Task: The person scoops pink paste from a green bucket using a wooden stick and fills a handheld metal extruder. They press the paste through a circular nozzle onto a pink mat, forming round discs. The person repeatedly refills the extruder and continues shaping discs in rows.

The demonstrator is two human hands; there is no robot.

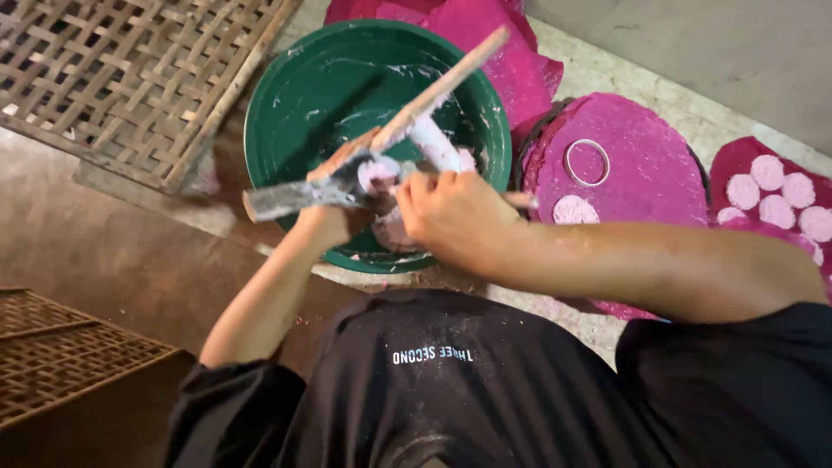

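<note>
My left hand [334, 204] grips a dough-smeared wooden stick [286, 199] over a green basin [312, 95]. A second wooden stick [451, 78] crosses it, slanting up to the right. My right hand [455, 217] is closed on the pale pink dough [381, 173] and the lower end of that crossed stick, above the basin's near rim. More pale dough [394, 232] lies in the basin under my hands.
A woven bamboo tray [130, 78] lies at the upper left; another woven basket [61, 364] sits at the lower left. To the right, magenta cloths hold a metal ring cutter [588, 161], one pale disc [575, 210] and several more discs [780, 195].
</note>
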